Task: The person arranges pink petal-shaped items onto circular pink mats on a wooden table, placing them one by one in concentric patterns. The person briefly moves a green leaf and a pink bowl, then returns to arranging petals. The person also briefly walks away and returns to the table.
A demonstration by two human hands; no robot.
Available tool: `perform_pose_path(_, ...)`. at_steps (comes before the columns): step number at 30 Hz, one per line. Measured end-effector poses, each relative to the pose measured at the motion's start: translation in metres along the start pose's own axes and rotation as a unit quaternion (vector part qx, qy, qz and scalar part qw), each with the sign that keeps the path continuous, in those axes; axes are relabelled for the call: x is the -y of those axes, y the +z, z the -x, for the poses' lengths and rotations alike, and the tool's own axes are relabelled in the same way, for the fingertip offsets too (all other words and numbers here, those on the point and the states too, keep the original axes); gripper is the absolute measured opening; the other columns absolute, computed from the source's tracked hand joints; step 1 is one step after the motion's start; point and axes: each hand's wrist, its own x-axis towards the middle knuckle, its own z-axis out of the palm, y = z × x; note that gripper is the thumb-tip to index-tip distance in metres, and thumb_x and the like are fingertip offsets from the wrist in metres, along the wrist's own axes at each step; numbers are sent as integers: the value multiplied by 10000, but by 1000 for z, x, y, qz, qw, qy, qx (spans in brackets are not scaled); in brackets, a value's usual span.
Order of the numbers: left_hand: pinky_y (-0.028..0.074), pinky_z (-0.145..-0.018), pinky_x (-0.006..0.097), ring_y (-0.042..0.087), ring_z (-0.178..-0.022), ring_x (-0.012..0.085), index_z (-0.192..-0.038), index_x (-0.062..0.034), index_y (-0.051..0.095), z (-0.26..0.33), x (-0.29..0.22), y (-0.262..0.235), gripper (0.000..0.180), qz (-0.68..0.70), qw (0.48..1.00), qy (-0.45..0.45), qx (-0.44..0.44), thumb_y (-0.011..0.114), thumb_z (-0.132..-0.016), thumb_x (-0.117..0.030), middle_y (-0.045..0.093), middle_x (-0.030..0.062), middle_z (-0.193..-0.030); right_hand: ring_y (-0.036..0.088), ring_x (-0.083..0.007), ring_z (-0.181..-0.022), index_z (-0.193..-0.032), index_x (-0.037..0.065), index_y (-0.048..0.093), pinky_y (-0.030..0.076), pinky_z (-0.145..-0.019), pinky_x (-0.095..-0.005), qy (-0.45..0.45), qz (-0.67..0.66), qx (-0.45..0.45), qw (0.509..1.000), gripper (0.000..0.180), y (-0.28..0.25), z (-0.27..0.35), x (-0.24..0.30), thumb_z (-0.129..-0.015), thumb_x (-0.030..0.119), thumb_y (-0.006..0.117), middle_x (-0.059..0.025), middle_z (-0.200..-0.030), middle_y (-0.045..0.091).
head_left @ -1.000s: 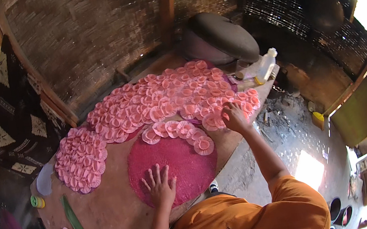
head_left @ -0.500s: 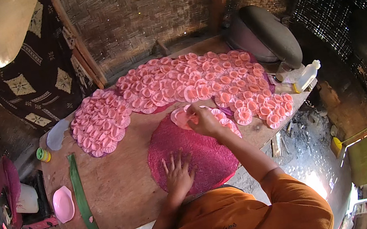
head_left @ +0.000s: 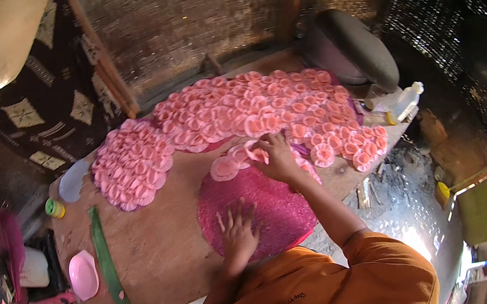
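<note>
Left hand (head_left: 238,232): laid palm down on the round magenta mat (head_left: 280,222), fingers spread and extended, grasping nothing. Right hand (head_left: 278,158): fingers bent and drawn in toward the thumb, pinching 1 pink disc (head_left: 254,152) at the mat's far edge. The exact contact of the fingertips is partly hidden.

Count: 2 hands; 1 round mat under the left palm. At least 2 further discs lie left of the pinch, and more show right of the wrist; the forearm prevents a full tally. Beyond the mat are 1 compact heap (head_left: 131,163) of discs at left and 1 long spread (head_left: 217,108) behind, both overlapping too closely to count. Also noted: 1 green strip (head_left: 108,262), 1 pink dish (head_left: 83,275), 1 small jar (head_left: 55,209), 1 clear bottle (head_left: 406,102) and 1 large grey vessel (head_left: 346,53).

Edges: the mat reaches the near edge of the wooden tabletop (head_left: 151,249), where the orange shirt (head_left: 329,288) hides part of the rim. Bare board extends from the mat leftward to the green strip. A narrow gap separates the mat from the long spread; the right hand occupies part of it.
</note>
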Motion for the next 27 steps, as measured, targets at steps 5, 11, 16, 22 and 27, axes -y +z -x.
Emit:
perform_pose_path(5,128,-1210,625,344,-1453,377,-1458,-248,523,-5,-2,-5,566,7,1000,6,-12,632,-936,-437,428,97,-1557,573,-381,-1131,-1011,170,761,444,-961,-530,162,130,-38,977,247,-82,41,-97,-799,294,774,-130,-1208,628)
perform_pose_path(11,129,-1201,641,334,-1457,387,-1464,-246,516,-7,-2,-6,568,14,1000,12,-1,620,-944,-449,414,107,-1568,541,-355,-1147,-960,151,745,446,-974,-481,153,199,-7,968,219,-98,76,-136,-769,241,800,-89,-1145,632)
perform_pose_path(16,126,-1200,647,329,-1457,399,-1470,-236,508,-6,-1,-7,575,7,1000,15,4,621,-945,-442,401,113,-1575,607,-361,-1138,-974,55,710,469,-975,-477,105,102,-46,988,227,-108,64,-110,-772,150,750,-160,-1160,675)
perform_pose_path(22,126,-1201,647,330,-1448,419,-1474,-230,494,-5,0,-4,581,11,1000,14,2,626,-941,-419,377,117,-1584,699,-329,-961,-1005,15,651,538,-846,-413,65,-147,9,987,229,-66,26,-29,-818,96,756,-184,-976,709)
perform_pose_path(27,131,-1201,647,341,-1436,427,-1451,-218,507,-3,3,1,562,15,1000,18,-5,624,-939,-420,386,116,-1571,669,-257,-801,-957,-7,626,520,-738,-386,71,-178,44,980,206,17,2,11,-816,111,721,-152,-822,670)
